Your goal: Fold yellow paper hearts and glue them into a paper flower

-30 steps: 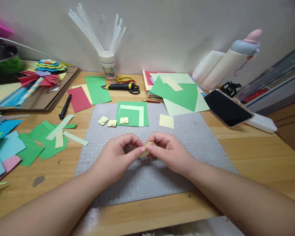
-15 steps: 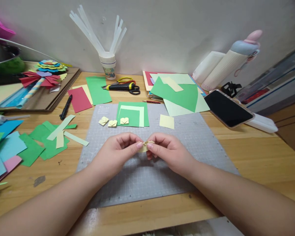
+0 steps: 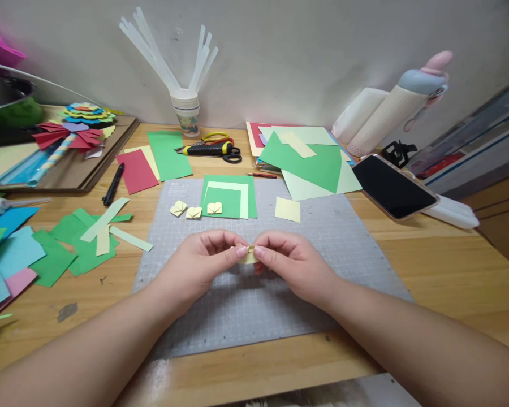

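Observation:
Between both hands, above the grey cutting mat (image 3: 237, 305), is a small folded piece of pale yellow paper (image 3: 249, 258). My left hand (image 3: 207, 257) pinches its left end between thumb and fingers. The right end is pinched the same way by my right hand (image 3: 290, 260). My fingers cover much of the paper. Beyond the hands lie three folded yellow paper hearts, one of them (image 3: 214, 208) on a green paper square (image 3: 229, 196). A flat yellow paper square (image 3: 288, 210) rests on the mat to their right.
Green paper scraps (image 3: 93, 249) and a black pen (image 3: 113, 185) lie at left. Behind the mat are a utility knife (image 3: 207, 149), scissors (image 3: 233, 157) and a paper cup (image 3: 189, 118) with white strips. Stacked paper (image 3: 309, 164), a phone (image 3: 394, 186) and a bottle (image 3: 390, 110) are at right.
The paper's upper edge, crumpled and raised earlier, now looks flatter and more pressed together between my thumbs. Both hands stay in nearly the same place.

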Tool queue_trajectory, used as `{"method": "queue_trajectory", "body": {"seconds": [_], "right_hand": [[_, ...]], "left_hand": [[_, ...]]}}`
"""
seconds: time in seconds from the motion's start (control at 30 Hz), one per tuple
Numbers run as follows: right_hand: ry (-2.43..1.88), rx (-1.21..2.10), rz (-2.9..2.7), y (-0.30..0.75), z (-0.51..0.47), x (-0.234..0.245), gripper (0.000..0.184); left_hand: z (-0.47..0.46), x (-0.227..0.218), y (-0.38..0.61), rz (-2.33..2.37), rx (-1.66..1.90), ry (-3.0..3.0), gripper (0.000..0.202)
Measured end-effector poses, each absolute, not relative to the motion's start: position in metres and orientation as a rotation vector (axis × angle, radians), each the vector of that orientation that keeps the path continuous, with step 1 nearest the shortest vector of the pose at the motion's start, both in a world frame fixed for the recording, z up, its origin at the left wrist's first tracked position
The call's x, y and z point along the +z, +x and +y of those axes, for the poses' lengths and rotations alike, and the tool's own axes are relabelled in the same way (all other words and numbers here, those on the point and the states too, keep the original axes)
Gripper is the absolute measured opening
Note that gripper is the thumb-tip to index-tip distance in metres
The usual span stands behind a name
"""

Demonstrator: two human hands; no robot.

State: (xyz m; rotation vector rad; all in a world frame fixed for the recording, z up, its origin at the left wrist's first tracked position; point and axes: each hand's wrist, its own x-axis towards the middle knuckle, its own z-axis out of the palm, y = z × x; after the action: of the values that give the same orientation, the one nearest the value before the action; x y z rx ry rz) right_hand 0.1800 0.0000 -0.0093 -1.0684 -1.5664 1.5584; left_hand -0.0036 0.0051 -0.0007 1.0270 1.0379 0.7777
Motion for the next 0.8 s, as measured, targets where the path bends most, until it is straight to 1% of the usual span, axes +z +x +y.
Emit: {"method": "queue_trajectory", "body": {"seconds": [0.33,0.8], "right_hand": [[-1.055,1.363,-1.737,0.1802,-0.0026,-0.0057,0.02],[-1.057,1.378,-1.71,0.179,-0.0033,-0.0065,0.021]], "left_hand": [[0.0055,-0.0098,-0.0095,0.962,0.712,0.961,0.019],[0.0074,-0.0077,-0.0075,1.02,0.721,1.024,0.018]]}}
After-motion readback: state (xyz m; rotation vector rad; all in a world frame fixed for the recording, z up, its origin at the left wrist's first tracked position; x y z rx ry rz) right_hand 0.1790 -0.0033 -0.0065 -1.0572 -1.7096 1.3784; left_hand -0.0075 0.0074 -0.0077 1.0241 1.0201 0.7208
